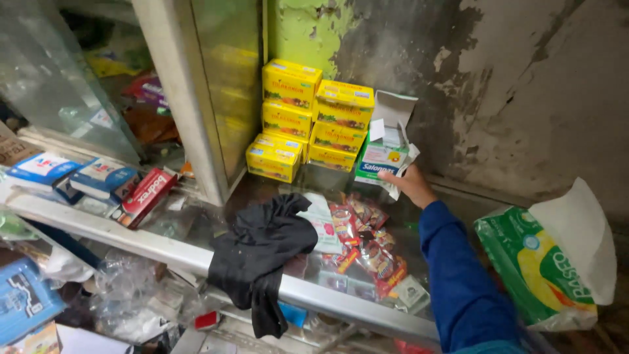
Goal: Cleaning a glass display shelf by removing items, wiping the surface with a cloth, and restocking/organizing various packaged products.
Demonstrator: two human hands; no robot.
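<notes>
My right hand (407, 181), in a blue sleeve, reaches across a glass counter top (452, 196) and grips a white and green open carton (383, 154) that stands against the wall. The carton's top flap stands open and white paper sticks out beside my fingers. Just left of it are several stacked yellow boxes (308, 118). My left hand is out of view.
A black cloth (262, 252) hangs over the counter's metal front edge (164, 249). Red sachets (363, 242) show under the glass. A green and yellow tissue pack (544, 269) lies at the right. Blue and red boxes (98, 183) lie at the left by a glass cabinet.
</notes>
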